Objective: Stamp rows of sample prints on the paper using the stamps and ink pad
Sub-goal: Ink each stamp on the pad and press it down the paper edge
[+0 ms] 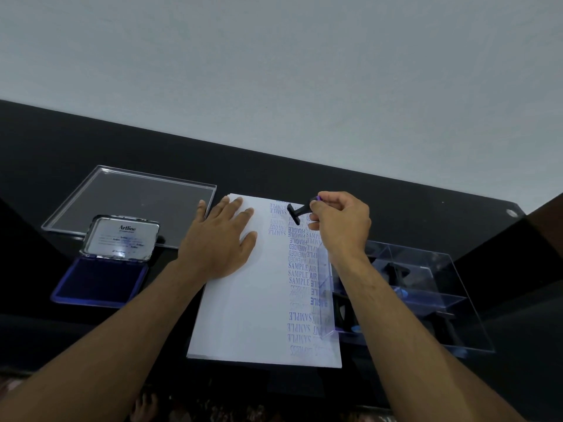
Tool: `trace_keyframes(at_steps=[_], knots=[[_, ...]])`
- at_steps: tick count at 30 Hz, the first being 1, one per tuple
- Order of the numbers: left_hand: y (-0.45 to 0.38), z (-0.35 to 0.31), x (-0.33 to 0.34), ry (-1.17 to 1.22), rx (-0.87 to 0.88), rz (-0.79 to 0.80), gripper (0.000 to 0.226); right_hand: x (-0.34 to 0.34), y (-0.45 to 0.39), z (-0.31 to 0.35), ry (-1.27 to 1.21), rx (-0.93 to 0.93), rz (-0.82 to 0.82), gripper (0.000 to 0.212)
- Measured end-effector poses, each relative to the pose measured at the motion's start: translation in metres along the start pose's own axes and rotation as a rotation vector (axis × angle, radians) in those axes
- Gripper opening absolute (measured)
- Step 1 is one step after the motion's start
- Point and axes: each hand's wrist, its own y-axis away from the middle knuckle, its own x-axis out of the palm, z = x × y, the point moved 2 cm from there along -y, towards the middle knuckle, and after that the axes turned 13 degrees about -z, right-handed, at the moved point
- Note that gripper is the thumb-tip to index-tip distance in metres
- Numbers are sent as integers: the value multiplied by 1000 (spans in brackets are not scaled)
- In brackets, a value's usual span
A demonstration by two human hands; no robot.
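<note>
Both forearms reach in over the white paper stack (243,300). Small black T-shaped rubber stamp (297,213) hangs tilted over the far printed rows, pinched by right hand (339,222); level it before pressing. Left hand (219,239) lies flat, fingers spread, pinning the sheet. Open blue ink pad (97,280) sits left.

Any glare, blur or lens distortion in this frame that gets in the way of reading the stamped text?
Head view: wide-angle bending bows the table edge; glare whitens the ink pad lid; prints on the paper read sharp mid-column but faint low down; the clear stamp box blurs those beneath its edge; the right hand is sharp.
</note>
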Motion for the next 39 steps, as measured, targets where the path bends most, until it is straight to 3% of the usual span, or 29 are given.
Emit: trace_keyframes(at_steps=[17, 23, 29, 39], knots=[[0, 1, 0, 2, -6, 20, 80, -1, 0, -2, -15, -4, 2, 17], [-2, 5, -7, 136, -66, 39, 74, -1, 8, 4, -26, -20, 25, 18], [22, 25, -40, 267, -116, -39, 66, 15, 39, 22, -26, -40, 147, 20], [111, 100, -105, 147, -199, -127, 62, 74, 130, 50, 66, -251, 393, 26]])
